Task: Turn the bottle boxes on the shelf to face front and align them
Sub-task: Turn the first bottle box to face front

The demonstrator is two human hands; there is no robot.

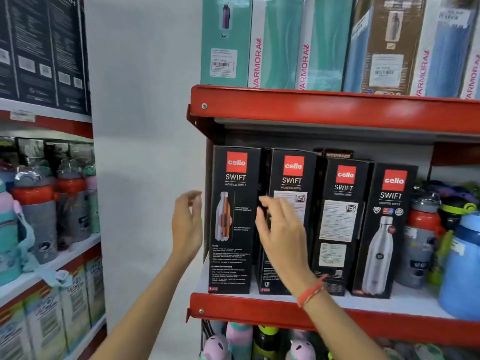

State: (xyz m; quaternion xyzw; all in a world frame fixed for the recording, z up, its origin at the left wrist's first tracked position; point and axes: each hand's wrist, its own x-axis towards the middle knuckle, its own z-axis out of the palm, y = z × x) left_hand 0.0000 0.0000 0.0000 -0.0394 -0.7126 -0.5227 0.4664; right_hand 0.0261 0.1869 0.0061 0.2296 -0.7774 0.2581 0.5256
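Note:
Several black Cello Swift bottle boxes stand in a row on the red-edged shelf (pixel 272 309). The leftmost box (pixel 233 219) shows a cutaway bottle and text. The second box (pixel 293 178) and the third box (pixel 340 224) show label sides. The rightmost box (pixel 387 229) shows its front with a steel bottle picture. My left hand (pixel 187 224) hovers open just left of the leftmost box, apart from it. My right hand (pixel 280 229), fingers spread, is in front of the second box near the gap to the first; whether it touches is unclear.
Loose bottles (pixel 426 242) crowd the shelf right of the boxes, with a blue one (pixel 462 263) at the front edge. Teal and brown Varmora boxes (pixel 275 42) fill the shelf above. More bottles (pixel 239 341) sit below. Another rack (pixel 46 203) stands at left, past a white wall.

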